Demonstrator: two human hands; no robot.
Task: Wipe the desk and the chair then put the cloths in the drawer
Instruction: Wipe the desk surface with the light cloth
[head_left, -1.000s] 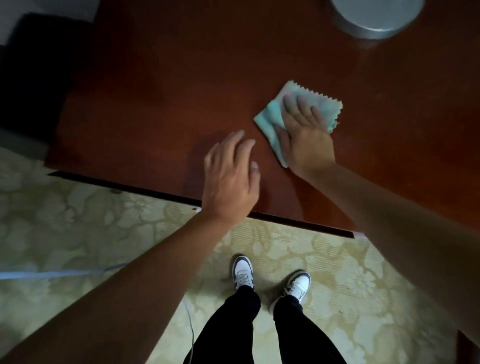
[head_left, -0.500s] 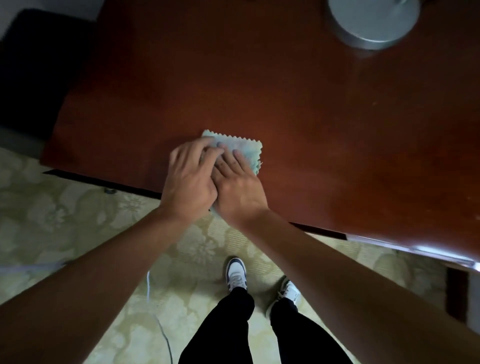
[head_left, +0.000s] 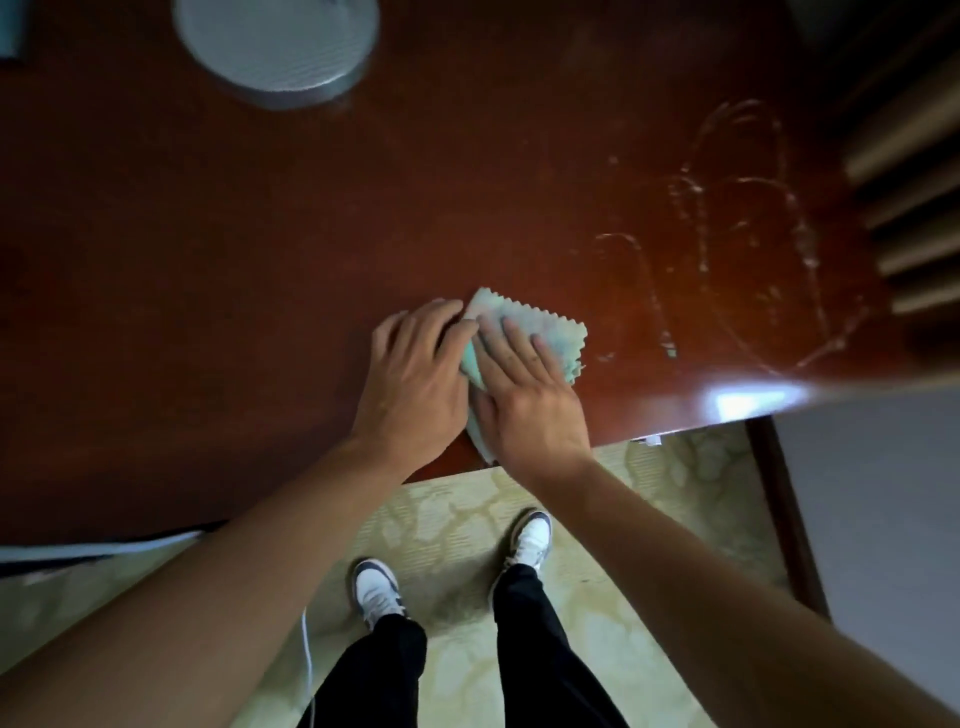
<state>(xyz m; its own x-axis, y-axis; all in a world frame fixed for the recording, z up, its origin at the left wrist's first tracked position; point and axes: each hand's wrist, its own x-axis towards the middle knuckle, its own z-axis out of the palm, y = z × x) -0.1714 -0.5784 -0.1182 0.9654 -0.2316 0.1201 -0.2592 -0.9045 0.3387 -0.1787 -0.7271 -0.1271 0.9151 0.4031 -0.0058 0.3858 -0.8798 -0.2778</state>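
A pale green cloth (head_left: 553, 332) with a zigzag edge lies flat on the dark red wooden desk (head_left: 260, 270), close to its front edge. My right hand (head_left: 524, 400) presses on the cloth with straight fingers. My left hand (head_left: 415, 384) lies flat beside it, its fingertips touching the cloth's left edge. Most of the cloth is hidden under the two hands. No chair or drawer can be made out for certain.
A round grey metal base (head_left: 275, 47) stands on the desk at the back left. Whitish streaks (head_left: 727, 234) mark the desk surface at the right. Slatted wood (head_left: 909, 171) shows at the far right. A thin cable (head_left: 306, 649) runs over the patterned floor by my feet.
The right hand slid the cloth from the back of the desk toward the front edge. The left hand joined it on the cloth. The view has since shifted right along the desk.
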